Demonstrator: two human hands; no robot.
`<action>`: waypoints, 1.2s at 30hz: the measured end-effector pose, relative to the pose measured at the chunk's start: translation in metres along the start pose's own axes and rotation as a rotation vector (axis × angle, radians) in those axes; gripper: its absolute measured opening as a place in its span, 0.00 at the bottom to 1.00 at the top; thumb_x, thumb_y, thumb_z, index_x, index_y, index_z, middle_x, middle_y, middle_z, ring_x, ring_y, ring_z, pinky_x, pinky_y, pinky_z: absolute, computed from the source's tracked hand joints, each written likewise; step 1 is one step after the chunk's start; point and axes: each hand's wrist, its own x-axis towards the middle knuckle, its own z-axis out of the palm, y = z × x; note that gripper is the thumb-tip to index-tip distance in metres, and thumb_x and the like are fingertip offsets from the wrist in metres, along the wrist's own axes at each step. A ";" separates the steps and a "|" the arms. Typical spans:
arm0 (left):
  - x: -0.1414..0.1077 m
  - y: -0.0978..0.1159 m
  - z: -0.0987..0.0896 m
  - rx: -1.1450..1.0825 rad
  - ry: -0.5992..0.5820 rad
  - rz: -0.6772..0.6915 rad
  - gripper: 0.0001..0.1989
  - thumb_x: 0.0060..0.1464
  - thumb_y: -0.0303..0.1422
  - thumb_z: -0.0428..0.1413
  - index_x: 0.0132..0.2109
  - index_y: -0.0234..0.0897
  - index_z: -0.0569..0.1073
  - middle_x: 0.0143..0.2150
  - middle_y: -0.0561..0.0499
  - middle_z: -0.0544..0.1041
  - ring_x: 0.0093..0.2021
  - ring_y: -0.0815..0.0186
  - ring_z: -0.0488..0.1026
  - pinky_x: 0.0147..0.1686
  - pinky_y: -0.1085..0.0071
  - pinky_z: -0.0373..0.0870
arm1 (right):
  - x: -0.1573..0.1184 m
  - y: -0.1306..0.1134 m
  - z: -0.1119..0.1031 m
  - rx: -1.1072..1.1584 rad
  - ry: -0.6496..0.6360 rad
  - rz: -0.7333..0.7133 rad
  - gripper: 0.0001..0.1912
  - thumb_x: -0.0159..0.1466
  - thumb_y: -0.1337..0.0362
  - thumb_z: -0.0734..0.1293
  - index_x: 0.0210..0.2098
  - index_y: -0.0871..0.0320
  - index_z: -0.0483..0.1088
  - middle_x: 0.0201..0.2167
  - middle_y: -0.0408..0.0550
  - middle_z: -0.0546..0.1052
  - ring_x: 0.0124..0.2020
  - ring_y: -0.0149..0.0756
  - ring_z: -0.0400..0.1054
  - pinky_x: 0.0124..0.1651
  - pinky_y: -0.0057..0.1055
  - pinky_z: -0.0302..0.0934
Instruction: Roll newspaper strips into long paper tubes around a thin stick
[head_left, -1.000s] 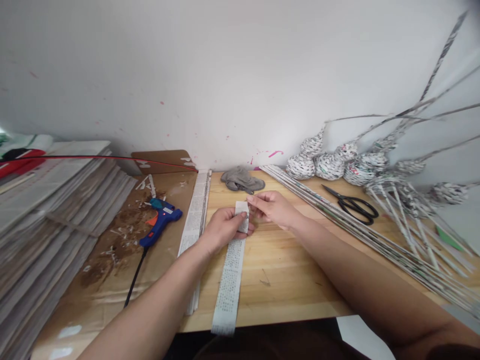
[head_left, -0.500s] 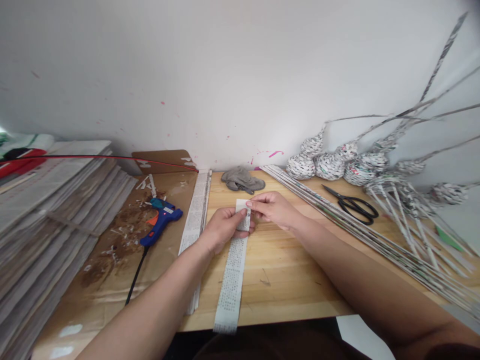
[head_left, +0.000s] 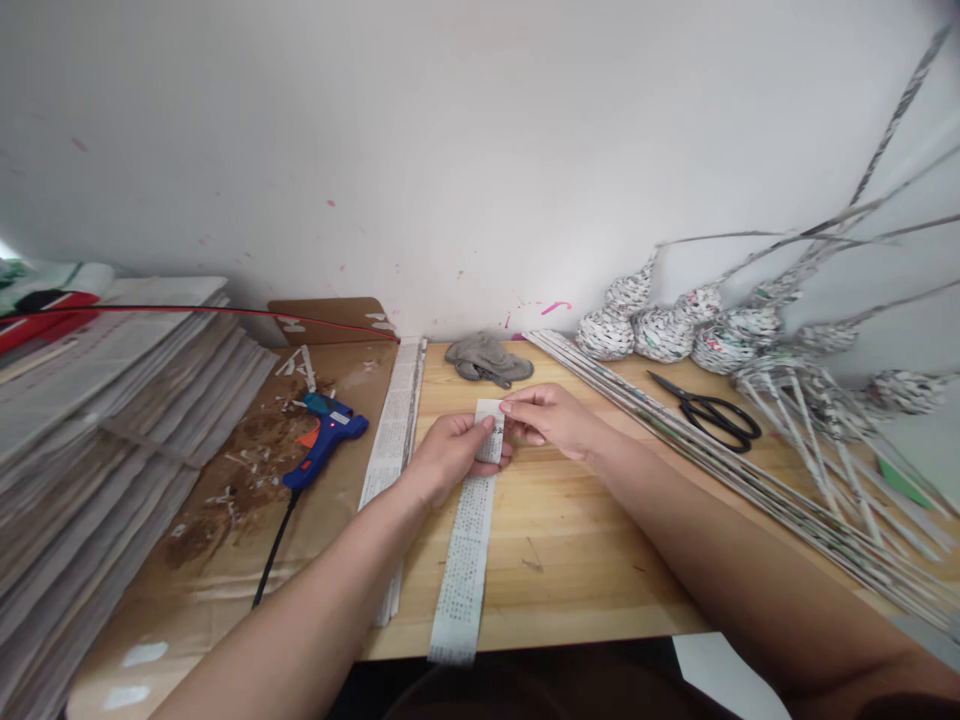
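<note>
A long strip of newspaper runs from my hands down past the table's front edge. My left hand grips it near its far end, thumb on top and fingers beneath. At the strip's top right corner, my right hand pinches the paper between thumb and forefinger. Left of my left hand lies a stack of newspaper strips. A crumpled grey cloth rests just beyond both hands.
A blue glue gun lies on stained cardboard, beside tall stacked newspapers. On the right are rolled paper sticks, black scissors and several woven paper gourds. A white wall stands behind.
The view has shifted slightly, so everything sits a little further right. Both hands keep the same hold on the newspaper strip.
</note>
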 end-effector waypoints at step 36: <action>-0.003 0.001 0.003 0.038 -0.016 0.006 0.19 0.49 0.45 0.56 0.40 0.32 0.75 0.31 0.44 0.79 0.33 0.63 0.76 0.34 0.68 0.70 | 0.003 0.009 0.013 0.028 0.162 -0.050 0.16 0.47 0.55 0.73 0.22 0.62 0.69 0.14 0.38 0.66 0.15 0.22 0.55 0.18 0.22 0.47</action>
